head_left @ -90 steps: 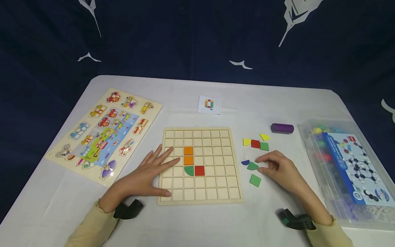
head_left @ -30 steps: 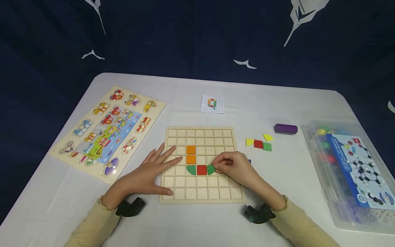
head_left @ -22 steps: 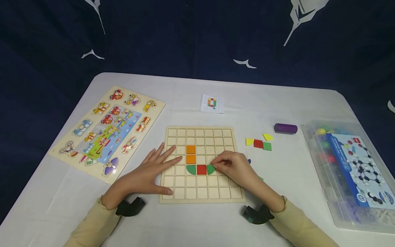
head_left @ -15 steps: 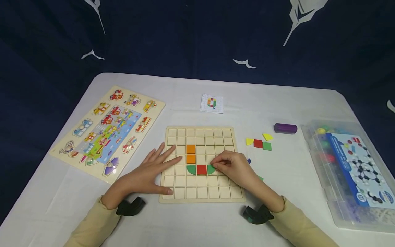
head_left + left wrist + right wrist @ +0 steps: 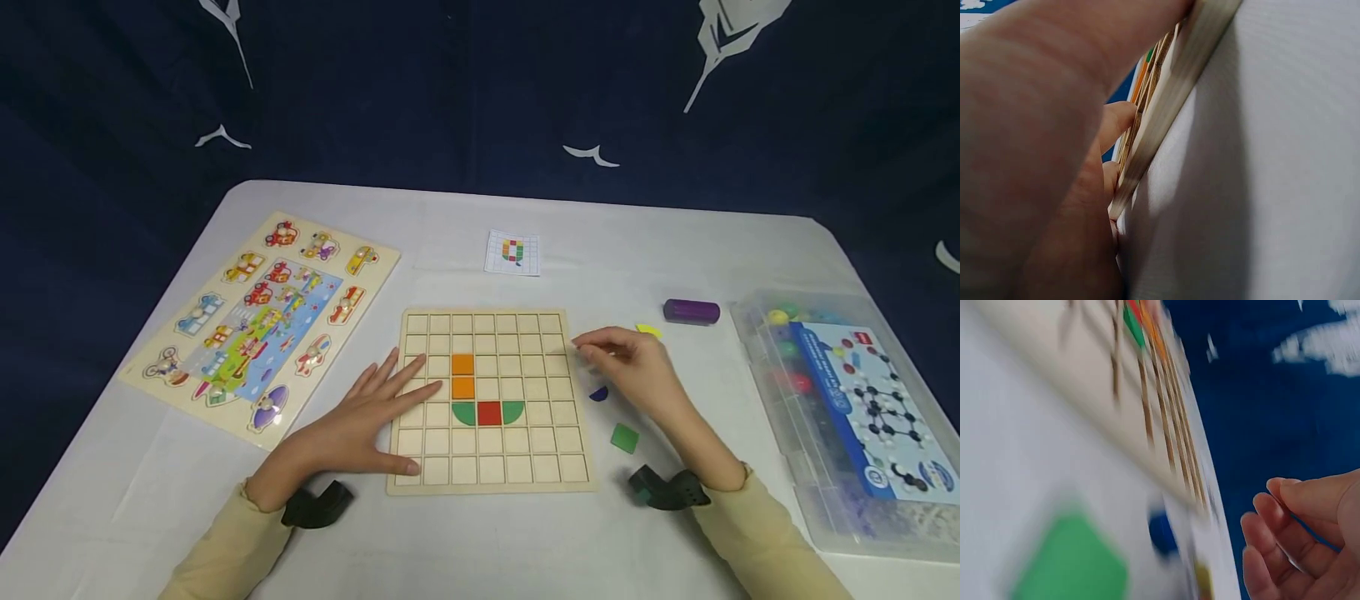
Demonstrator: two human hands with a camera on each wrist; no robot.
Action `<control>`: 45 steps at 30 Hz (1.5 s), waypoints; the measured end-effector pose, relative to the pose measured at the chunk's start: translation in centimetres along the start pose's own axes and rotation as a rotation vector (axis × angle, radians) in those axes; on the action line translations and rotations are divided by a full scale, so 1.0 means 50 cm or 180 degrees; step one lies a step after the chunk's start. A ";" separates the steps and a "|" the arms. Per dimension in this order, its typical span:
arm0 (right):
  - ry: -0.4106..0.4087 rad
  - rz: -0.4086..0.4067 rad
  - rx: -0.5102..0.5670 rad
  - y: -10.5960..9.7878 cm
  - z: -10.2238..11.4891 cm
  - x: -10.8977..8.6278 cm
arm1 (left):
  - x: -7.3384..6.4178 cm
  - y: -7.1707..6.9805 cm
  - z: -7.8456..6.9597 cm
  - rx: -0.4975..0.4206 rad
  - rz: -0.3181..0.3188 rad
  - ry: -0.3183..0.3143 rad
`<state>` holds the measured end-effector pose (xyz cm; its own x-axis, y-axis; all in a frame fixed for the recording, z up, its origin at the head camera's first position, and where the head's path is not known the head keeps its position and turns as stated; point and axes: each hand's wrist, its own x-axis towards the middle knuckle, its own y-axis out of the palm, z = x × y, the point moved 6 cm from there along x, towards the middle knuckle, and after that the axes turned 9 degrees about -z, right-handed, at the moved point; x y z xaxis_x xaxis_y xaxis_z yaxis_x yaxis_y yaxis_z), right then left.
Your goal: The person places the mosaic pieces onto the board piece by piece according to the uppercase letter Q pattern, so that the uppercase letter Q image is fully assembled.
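A wooden grid board (image 5: 487,471) lies flat on the table. Two orange squares (image 5: 462,376) stand one above the other on it; below runs a row of a green quarter-round (image 5: 464,412), a red square (image 5: 489,413) and a second green quarter-round (image 5: 512,412). My left hand (image 5: 352,429) rests spread on the board's left edge, thumb at the lower corner. My right hand (image 5: 637,371) hovers just right of the board, fingers loosely bent with nothing between them. Near it lie a blue half-round (image 5: 598,394), a green square (image 5: 625,437) and a yellow piece (image 5: 648,330).
A small pattern card (image 5: 512,252) lies behind the board. A picture puzzle (image 5: 262,317) sits at the left. To the right are a purple cylinder (image 5: 692,312) and a clear plastic box (image 5: 787,467) with a blue leaflet (image 5: 870,408) on its lid.
My right hand brought a green quarter-round from the right onto the board beside the red square, let go of it, and moved back right over the loose pieces. The left hand stays put.
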<state>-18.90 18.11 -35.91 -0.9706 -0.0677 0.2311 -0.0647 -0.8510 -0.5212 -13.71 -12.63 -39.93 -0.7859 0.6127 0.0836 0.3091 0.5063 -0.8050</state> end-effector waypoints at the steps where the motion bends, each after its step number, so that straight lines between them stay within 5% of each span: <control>1: 0.0046 -0.0131 -0.0071 -0.019 -0.016 0.004 | 0.000 0.000 0.000 -0.0003 -0.0003 0.0006; 6: 0.0436 -0.0611 -0.0497 -0.093 -0.087 0.006 | -0.001 0.000 -0.001 -0.0021 -0.0038 0.0057; 11: 0.0719 -0.0582 -0.0608 -0.121 -0.111 -0.009 | -0.001 -0.002 -0.003 -0.0036 -0.0097 0.0101; 32: 0.0354 -0.0502 -0.1130 -0.126 -0.126 -0.009 | 0.000 -0.006 -0.004 -0.0028 -0.0080 0.0086; 39: 0.0392 -0.0597 -0.0919 -0.134 -0.113 -0.010 | 0.000 -0.001 -0.001 0.0001 -0.0021 0.0063; 45: 0.0322 -0.0437 0.0019 -0.106 -0.069 0.004 | 0.001 -0.001 -0.001 -0.0009 -0.0017 0.0055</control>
<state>-19.57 24.40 -35.94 -0.9711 0.1017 0.2158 -0.1971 -0.8518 -0.4854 -13.74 -12.59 -39.88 -0.7781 0.6205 0.0981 0.3064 0.5112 -0.8029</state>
